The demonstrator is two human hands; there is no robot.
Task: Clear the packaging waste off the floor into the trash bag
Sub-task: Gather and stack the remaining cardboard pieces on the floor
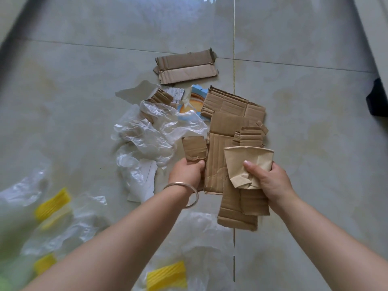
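Head: both hands (186, 173) gripping cardboard (194, 149).

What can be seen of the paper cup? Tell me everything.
The paper cup is plain brown paper, crushed flat and creased, its base end crumpled. Its rim points away from the person, still showing a rolled edge. The right hand grips it near the base, thumb pressed on its front. It is held above the cardboard pieces on the floor, together with some cardboard strips hanging below the hand.

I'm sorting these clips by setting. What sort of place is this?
Probably a room in a home: a glossy tiled floor reflecting window light, strewn with cardboard scraps and clear plastic wrap.
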